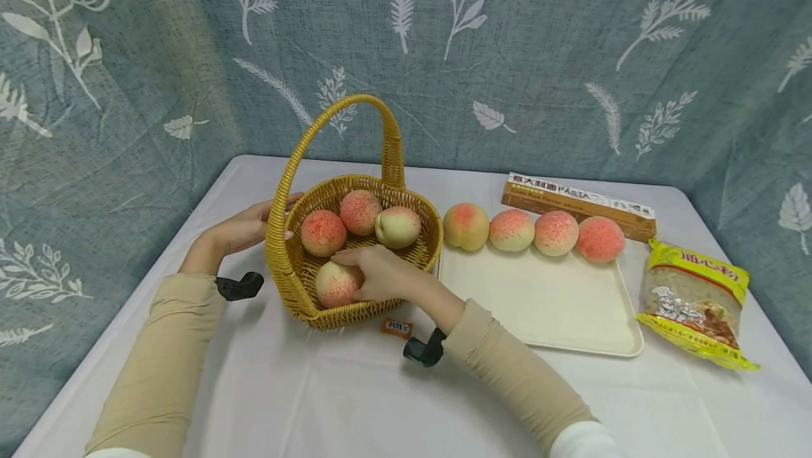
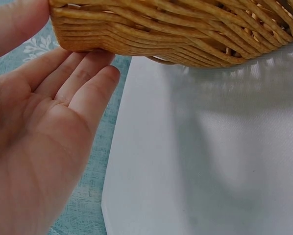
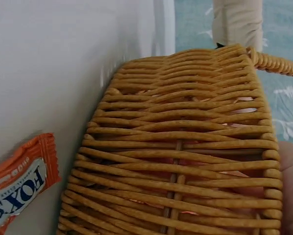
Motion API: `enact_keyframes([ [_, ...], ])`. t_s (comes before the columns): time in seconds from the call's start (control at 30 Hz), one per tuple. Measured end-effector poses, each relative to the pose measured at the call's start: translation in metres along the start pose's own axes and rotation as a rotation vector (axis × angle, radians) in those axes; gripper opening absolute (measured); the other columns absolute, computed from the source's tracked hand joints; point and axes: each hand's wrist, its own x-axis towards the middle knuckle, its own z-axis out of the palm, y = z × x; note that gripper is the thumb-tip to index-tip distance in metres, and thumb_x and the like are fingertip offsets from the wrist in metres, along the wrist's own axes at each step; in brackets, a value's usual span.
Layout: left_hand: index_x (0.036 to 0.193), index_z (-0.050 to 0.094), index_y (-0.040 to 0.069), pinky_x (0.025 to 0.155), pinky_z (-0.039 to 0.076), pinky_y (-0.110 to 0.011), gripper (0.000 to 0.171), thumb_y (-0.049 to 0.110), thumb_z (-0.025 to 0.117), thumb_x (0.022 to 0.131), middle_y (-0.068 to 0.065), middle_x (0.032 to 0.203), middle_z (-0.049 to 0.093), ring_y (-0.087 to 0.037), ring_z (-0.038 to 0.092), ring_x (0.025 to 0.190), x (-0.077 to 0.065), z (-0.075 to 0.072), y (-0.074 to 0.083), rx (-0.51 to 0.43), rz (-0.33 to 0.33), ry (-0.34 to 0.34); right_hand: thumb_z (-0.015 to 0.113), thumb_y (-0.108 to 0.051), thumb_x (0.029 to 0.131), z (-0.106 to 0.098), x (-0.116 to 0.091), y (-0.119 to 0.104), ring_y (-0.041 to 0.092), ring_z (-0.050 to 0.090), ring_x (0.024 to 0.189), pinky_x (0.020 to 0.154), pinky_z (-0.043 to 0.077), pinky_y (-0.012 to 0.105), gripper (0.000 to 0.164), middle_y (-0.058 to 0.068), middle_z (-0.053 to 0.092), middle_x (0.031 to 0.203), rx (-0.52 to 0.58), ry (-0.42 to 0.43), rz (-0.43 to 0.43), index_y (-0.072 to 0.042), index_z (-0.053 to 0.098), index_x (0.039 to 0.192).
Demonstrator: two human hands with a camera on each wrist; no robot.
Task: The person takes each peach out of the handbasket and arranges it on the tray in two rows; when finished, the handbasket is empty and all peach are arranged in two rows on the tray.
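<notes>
A wicker basket point(image 1: 297, 290) with a tall arched handle stands on the table, holding several peaches. My left hand point(image 1: 241, 229) is at the basket's left side; in the left wrist view the thumb and fingers point(image 2: 83, 81) lie on either side of the woven edge and hold it. My right hand point(image 1: 387, 273) reaches over the near rim and grips a pale pink-speckled peach point(image 1: 336, 285) inside the basket. Behind that peach lie a red peach point(image 1: 323, 232), another red peach point(image 1: 360, 212) and a cream one point(image 1: 397, 227). Basket weave mostly hides the right hand in the right wrist view.
Right of the basket, a cream tray point(image 1: 539, 303) has several peaches point(image 1: 466, 226) in a row along its far edge. Beyond it lies a pasta box point(image 1: 579, 204); a yellow food bag point(image 1: 696, 303) lies to the right. An orange candy packet point(image 1: 396, 328) is by the basket.
</notes>
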Motion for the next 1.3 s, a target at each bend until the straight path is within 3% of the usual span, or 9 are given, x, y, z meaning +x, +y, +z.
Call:
enact_keyframes([
  [0.27,0.153,0.007,-0.006,0.111,0.011,-0.060,0.082,-0.004,0.057,0.088,-0.029,0.157,0.011,-0.043,0.007,0.143,0.003,0.001,0.000,-0.010,0.009,-0.003,0.082,-0.005,0.076,0.005,0.014,-0.003,0.020,0.049,0.129,0.105,0.036,0.023,0.074,0.009,0.054,0.140,-0.048,0.031,0.016,-0.002,0.048,0.142],
  [0.53,0.153,0.008,-0.006,0.112,0.012,-0.059,0.081,-0.004,0.057,0.088,-0.029,0.157,0.011,-0.043,0.007,0.143,0.005,0.001,-0.003,-0.004,0.014,-0.004,0.086,-0.013,0.070,0.008,0.016,0.000,0.015,0.060,0.113,0.094,0.045,0.022,0.068,0.004,0.065,0.122,-0.079,0.117,0.026,-0.007,0.059,0.133],
  [0.67,0.153,0.009,-0.006,0.111,0.026,-0.037,0.081,-0.003,0.057,0.088,-0.028,0.157,0.012,-0.042,0.008,0.143,0.006,0.001,-0.005,0.001,0.012,-0.009,0.089,-0.015,0.067,0.005,0.012,0.002,0.014,0.059,0.113,0.097,0.043,0.023,0.069,0.002,0.065,0.122,-0.047,0.163,0.034,-0.008,0.061,0.130],
  [0.77,0.153,0.009,-0.006,0.099,0.034,-0.019,0.081,-0.004,0.057,0.087,-0.028,0.157,0.012,-0.042,0.009,0.143,0.005,0.000,-0.005,-0.013,0.018,-0.013,0.091,-0.014,0.065,0.002,0.008,0.004,0.018,0.057,0.118,0.101,0.041,0.028,0.074,0.005,0.063,0.127,0.015,0.221,0.060,-0.007,0.059,0.131],
  [0.83,0.153,0.010,-0.007,0.093,0.035,-0.014,0.080,-0.005,0.057,0.088,-0.028,0.157,0.012,-0.042,0.009,0.142,0.005,0.000,-0.005,-0.021,0.022,-0.016,0.091,-0.012,0.065,0.001,0.005,0.005,0.021,0.055,0.121,0.102,0.041,0.031,0.076,0.007,0.061,0.130,0.079,0.270,0.082,-0.005,0.058,0.133],
  [0.93,0.153,0.010,-0.006,0.100,0.034,-0.021,0.081,-0.004,0.057,0.088,-0.028,0.157,0.012,-0.042,0.009,0.143,0.004,0.000,-0.004,-0.009,0.015,-0.015,0.091,-0.010,0.064,-0.001,0.000,0.007,0.025,0.053,0.124,0.102,0.042,0.036,0.079,0.010,0.058,0.133,0.166,0.355,0.093,-0.005,0.056,0.135],
  [1.03,0.153,0.008,-0.006,0.111,0.025,-0.042,0.082,-0.004,0.057,0.087,-0.028,0.157,0.011,-0.044,0.008,0.143,0.003,0.000,-0.003,-0.001,0.008,-0.016,0.091,-0.009,0.063,-0.003,-0.006,0.009,0.027,0.054,0.122,0.099,0.045,0.040,0.081,0.011,0.059,0.132,0.221,0.433,0.071,-0.004,0.056,0.135],
  [1.13,0.153,0.007,-0.006,0.111,0.014,-0.059,0.083,-0.004,0.057,0.087,-0.029,0.157,0.010,-0.045,0.007,0.142,0.003,0.000,-0.002,-0.003,0.010,-0.016,0.092,-0.009,0.061,-0.007,-0.011,0.011,0.027,0.055,0.120,0.097,0.046,0.041,0.080,0.011,0.061,0.129,0.231,0.508,0.054,-0.004,0.058,0.133],
  [1.3,0.154,0.009,-0.004,0.111,0.016,-0.057,0.081,-0.002,0.056,0.088,-0.027,0.158,0.012,-0.043,0.009,0.143,0.003,-0.002,-0.004,0.024,0.008,-0.011,0.092,-0.009,0.061,-0.015,-0.022,0.010,0.027,0.054,0.120,0.095,0.048,0.039,0.079,0.010,0.060,0.130,0.269,0.598,0.080,-0.006,0.058,0.133],
])
